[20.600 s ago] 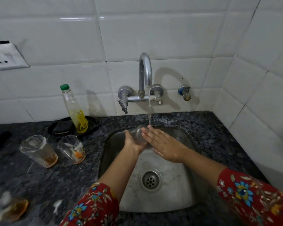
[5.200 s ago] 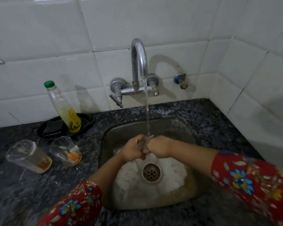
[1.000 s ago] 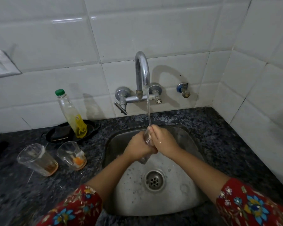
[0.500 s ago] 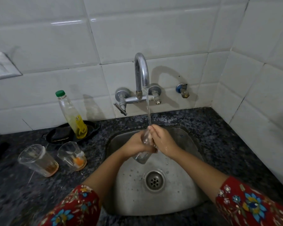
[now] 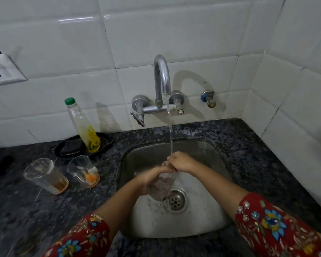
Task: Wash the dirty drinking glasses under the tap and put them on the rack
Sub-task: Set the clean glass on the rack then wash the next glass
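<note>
A clear drinking glass point(image 5: 160, 188) is held tilted over the steel sink point(image 5: 208, 156), its base toward the drain point(image 5: 176, 201). My left hand point(image 5: 149, 179) wraps its side. My right hand point(image 5: 182, 162) covers the rim, fingers at or in the mouth. Water runs from the chrome tap point(image 5: 162, 78) onto my right hand. Two dirty glasses stand on the counter at the left: one with brown dregs point(image 5: 44, 176), one with orange residue point(image 5: 84, 171). No rack is in view.
A bottle of yellow liquid point(image 5: 83, 127) with a green cap stands on a black dish point(image 5: 104, 143) behind the glasses. A small valve point(image 5: 208, 99) sits right of the tap. A wall socket point(image 5: 2, 71) is at the far left. Dark granite counter point(image 5: 258, 164) surrounds the sink.
The glass has tipped lower, its base now nearer the drain. My left hand slid down along its side while my right hand stayed at the rim under the water.
</note>
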`<action>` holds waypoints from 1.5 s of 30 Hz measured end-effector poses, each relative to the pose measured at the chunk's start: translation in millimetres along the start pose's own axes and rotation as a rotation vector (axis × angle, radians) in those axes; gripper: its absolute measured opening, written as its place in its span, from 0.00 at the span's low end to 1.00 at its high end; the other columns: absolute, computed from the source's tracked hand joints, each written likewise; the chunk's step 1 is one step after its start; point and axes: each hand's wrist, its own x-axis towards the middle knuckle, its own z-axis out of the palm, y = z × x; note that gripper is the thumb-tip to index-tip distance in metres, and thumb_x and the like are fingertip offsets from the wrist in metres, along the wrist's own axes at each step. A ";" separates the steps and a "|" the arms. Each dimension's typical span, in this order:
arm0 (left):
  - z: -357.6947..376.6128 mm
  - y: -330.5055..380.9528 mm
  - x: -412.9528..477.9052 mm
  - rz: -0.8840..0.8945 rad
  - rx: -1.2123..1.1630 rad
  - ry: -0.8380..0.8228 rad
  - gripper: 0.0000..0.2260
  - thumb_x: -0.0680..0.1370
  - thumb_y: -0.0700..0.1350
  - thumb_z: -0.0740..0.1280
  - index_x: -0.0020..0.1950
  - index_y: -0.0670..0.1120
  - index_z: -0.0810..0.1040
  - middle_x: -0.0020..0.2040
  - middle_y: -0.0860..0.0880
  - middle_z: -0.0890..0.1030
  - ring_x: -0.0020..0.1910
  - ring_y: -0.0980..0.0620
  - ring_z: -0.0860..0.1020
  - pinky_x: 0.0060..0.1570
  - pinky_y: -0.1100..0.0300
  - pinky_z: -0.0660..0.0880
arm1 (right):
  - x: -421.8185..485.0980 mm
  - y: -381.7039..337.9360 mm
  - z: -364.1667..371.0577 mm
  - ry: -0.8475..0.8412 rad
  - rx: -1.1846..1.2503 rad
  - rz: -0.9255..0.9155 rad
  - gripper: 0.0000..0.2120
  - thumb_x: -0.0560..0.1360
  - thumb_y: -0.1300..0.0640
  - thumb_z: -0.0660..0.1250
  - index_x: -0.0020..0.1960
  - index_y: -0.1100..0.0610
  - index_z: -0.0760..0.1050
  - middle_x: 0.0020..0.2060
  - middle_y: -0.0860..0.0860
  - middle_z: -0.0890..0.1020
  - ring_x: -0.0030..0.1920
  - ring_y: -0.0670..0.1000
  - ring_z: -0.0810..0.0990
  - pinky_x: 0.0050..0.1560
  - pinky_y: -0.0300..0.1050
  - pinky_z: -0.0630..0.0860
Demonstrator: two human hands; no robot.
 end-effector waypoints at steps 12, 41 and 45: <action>24.4 17.8 11.8 -0.032 -0.951 0.185 0.22 0.82 0.57 0.54 0.58 0.41 0.79 0.35 0.39 0.84 0.42 0.44 0.81 0.52 0.52 0.74 | -7.8 -4.6 17.2 0.155 0.033 -0.103 0.20 0.82 0.50 0.50 0.67 0.59 0.69 0.64 0.58 0.75 0.64 0.58 0.74 0.62 0.49 0.70; 28.8 49.4 5.2 0.236 -0.688 0.036 0.05 0.75 0.43 0.68 0.41 0.43 0.80 0.35 0.46 0.81 0.33 0.50 0.79 0.37 0.59 0.78 | -24.3 -1.1 -18.4 -0.186 0.632 0.065 0.17 0.66 0.69 0.72 0.53 0.65 0.76 0.40 0.58 0.82 0.40 0.53 0.82 0.50 0.47 0.81; 33.3 45.9 14.6 0.251 -0.533 0.296 0.12 0.69 0.43 0.74 0.49 0.39 0.80 0.38 0.44 0.82 0.32 0.50 0.81 0.33 0.59 0.77 | -19.6 -1.9 7.3 0.173 0.283 0.022 0.13 0.61 0.62 0.72 0.46 0.59 0.78 0.34 0.52 0.83 0.31 0.48 0.82 0.32 0.40 0.78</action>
